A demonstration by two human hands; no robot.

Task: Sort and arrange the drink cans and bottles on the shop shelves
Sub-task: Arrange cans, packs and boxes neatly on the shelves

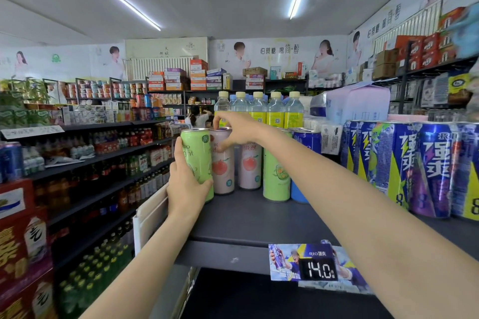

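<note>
Green can (197, 160) in left hand (185, 184); right hand (234, 129) atop pink can (223, 166).

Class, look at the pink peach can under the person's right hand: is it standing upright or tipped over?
Upright. The pink peach can stands on its base on the shelf, peach picture upright, right hand gripping its top.

You have bare dark shelf (246, 217) in front of the slim cans (276, 176) (both arms cross it); tall blue cans (404, 163) wall the right, bottles (274, 109) behind.
</note>
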